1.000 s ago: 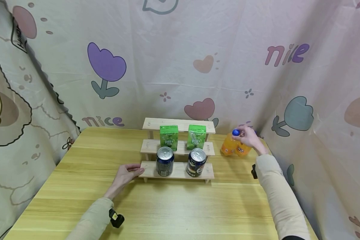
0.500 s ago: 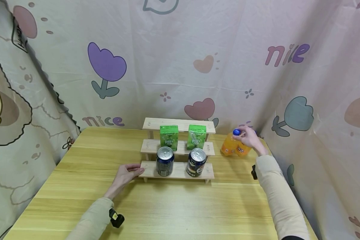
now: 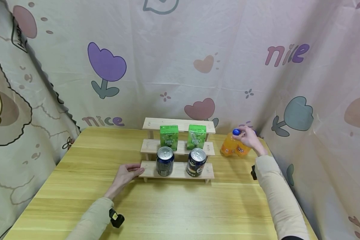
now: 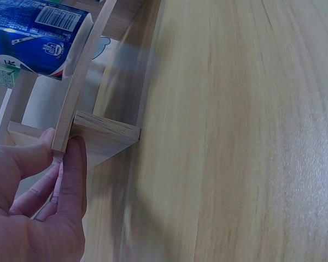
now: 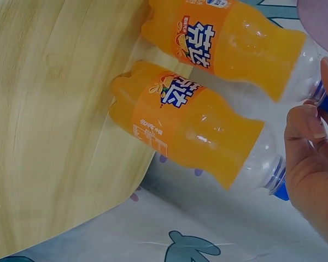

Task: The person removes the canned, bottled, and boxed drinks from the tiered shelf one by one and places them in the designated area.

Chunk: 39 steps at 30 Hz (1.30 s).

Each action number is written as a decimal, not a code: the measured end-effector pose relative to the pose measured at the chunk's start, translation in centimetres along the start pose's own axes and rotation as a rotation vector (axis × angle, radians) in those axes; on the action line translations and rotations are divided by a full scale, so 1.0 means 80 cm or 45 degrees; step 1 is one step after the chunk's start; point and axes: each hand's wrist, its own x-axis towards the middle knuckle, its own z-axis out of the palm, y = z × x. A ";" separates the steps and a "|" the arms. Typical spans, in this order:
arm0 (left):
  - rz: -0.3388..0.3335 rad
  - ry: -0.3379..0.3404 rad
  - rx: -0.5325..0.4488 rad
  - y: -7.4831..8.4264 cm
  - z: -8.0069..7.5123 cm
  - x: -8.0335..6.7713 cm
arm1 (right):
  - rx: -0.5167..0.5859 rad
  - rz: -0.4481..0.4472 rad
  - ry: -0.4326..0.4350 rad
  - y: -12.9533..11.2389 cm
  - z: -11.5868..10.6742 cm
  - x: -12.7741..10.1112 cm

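At the left end of a three-tier wooden shelf rack (image 3: 180,170), my left hand (image 3: 123,175) pinches the lowest board. The left wrist view shows the thumb on one face of that board (image 4: 71,112) and fingers on the other. Over on the right, my right hand (image 3: 249,138) pinches the blue cap (image 3: 236,132) of an orange soda bottle (image 3: 228,145). A second orange soda bottle (image 3: 242,150) stands close beside it, its cap mostly behind the hand in the head view. The right wrist view shows both the held bottle (image 5: 235,46) and its neighbour (image 5: 194,128).
Two dark blue drink cans (image 3: 165,163) stand on the lowest tier. Two green drink cartons (image 3: 169,138) occupy the middle tier, and the top board (image 3: 178,124) is bare. A patterned cloth (image 3: 165,66) hangs behind the wooden table (image 3: 174,210) and along its sides.
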 end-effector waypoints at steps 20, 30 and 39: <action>-0.007 0.002 0.005 -0.002 0.000 0.001 | 0.025 0.012 0.131 -0.007 0.007 -0.007; -0.001 -0.001 -0.006 0.000 0.002 0.000 | 0.099 -0.052 0.348 -0.042 0.017 -0.023; -0.010 0.009 -0.022 0.000 0.001 -0.001 | 0.293 -0.242 0.262 -0.085 0.035 -0.039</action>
